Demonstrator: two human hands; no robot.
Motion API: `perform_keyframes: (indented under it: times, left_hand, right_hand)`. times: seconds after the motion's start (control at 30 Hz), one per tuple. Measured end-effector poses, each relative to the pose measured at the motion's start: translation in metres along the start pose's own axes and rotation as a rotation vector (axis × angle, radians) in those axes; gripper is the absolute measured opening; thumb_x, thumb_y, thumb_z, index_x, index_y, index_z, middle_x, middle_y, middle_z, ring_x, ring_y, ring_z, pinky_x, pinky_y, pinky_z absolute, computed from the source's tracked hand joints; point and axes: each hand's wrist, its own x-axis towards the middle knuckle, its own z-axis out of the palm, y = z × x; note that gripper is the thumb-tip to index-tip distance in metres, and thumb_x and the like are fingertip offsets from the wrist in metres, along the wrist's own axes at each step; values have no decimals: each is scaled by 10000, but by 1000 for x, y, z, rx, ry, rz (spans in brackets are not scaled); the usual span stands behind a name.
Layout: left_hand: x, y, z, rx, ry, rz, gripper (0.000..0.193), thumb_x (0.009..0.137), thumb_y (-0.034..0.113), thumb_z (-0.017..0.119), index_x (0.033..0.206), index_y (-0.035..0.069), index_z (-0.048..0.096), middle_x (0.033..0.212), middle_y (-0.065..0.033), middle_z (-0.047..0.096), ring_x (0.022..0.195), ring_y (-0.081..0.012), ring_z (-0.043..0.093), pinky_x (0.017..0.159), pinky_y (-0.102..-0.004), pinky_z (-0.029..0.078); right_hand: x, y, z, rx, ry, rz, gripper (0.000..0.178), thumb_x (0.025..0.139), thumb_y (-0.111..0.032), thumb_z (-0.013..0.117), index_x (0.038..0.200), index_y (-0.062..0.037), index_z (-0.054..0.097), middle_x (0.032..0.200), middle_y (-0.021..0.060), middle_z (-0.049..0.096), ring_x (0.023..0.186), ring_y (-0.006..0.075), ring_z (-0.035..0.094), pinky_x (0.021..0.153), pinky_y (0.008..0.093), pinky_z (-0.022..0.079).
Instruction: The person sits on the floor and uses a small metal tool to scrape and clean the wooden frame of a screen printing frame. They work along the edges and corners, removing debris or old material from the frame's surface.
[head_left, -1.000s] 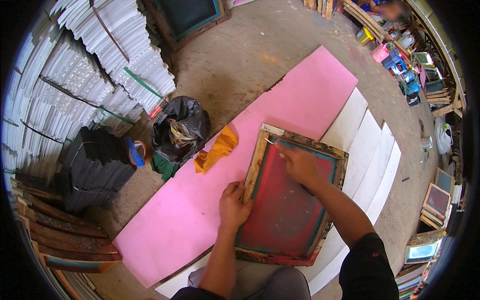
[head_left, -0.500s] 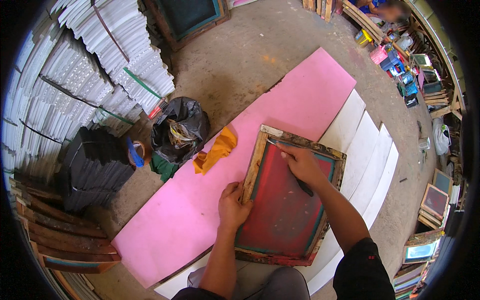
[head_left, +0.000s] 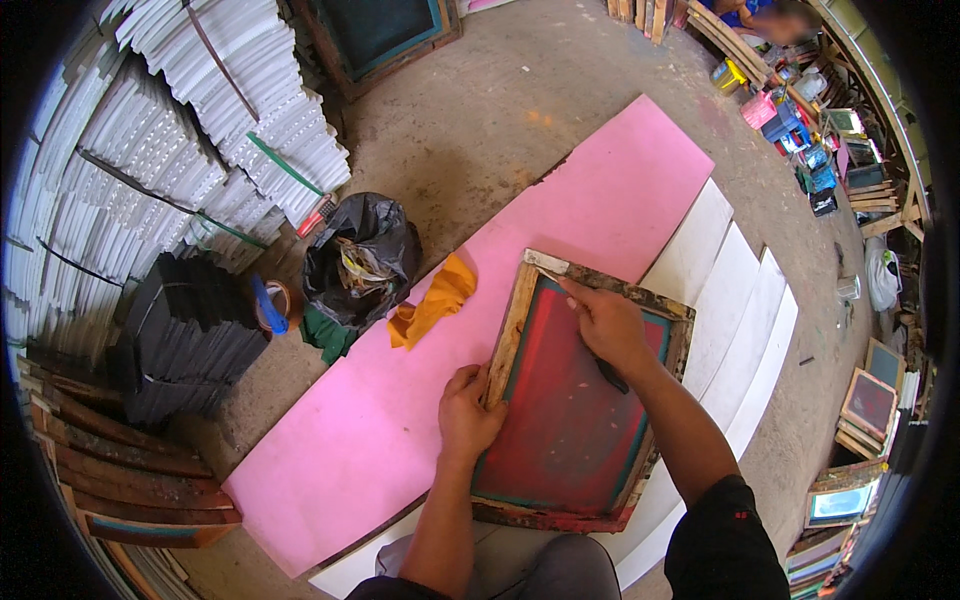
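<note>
A wooden screen-printing frame (head_left: 575,470) with red-stained mesh and a teal border leans, tilted, over my lap. Its left rail is gripped by my left hand (head_left: 470,420), thumb on the mesh side. My right hand (head_left: 610,330) is closed over the mesh near the upper left corner, its index finger stretched along a slim tool. The tool's dark handle (head_left: 611,376) sticks out below my palm; it looks like a knife, but my fingers cover most of it. The fingertip is close to the inner edge of the top rail.
A long pink board (head_left: 360,450) lies beneath, with white boards (head_left: 720,290) to its right. An orange cloth (head_left: 435,300) rests on the pink edge beside a black plastic bag (head_left: 360,250). Strapped white stacks (head_left: 230,70) fill the left. Far right, a person sits near paint containers.
My right hand has shifted slightly right along the top rail, and the tool's pale tip no longer shows clearly. The left hand keeps its grip.
</note>
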Motion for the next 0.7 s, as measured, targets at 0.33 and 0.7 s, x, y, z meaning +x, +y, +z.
perform_keyframes:
  times: [0.33,0.7]
  left_hand:
    - [1,3,0,13,-1,-22,686,684,103,817,1349,21,672,1285,-184,649,1181,-369,638,1011,-419,524]
    - [0,-1,4,-35,0,3,660,677,70,809,1319,-13,677,1282,-220,643,1177,-393,640,1008,-417,532]
  right_hand:
    - [-1,2,1,3,-11,-3,352,996,-251,625,1340,-250,700,860,160,702,812,373,697,725,479,547]
    - [-4,-7,12,-317,-90,-27,476,962,-219,637,1434,-279,621,806,153,689,682,366,693,592,509,557]
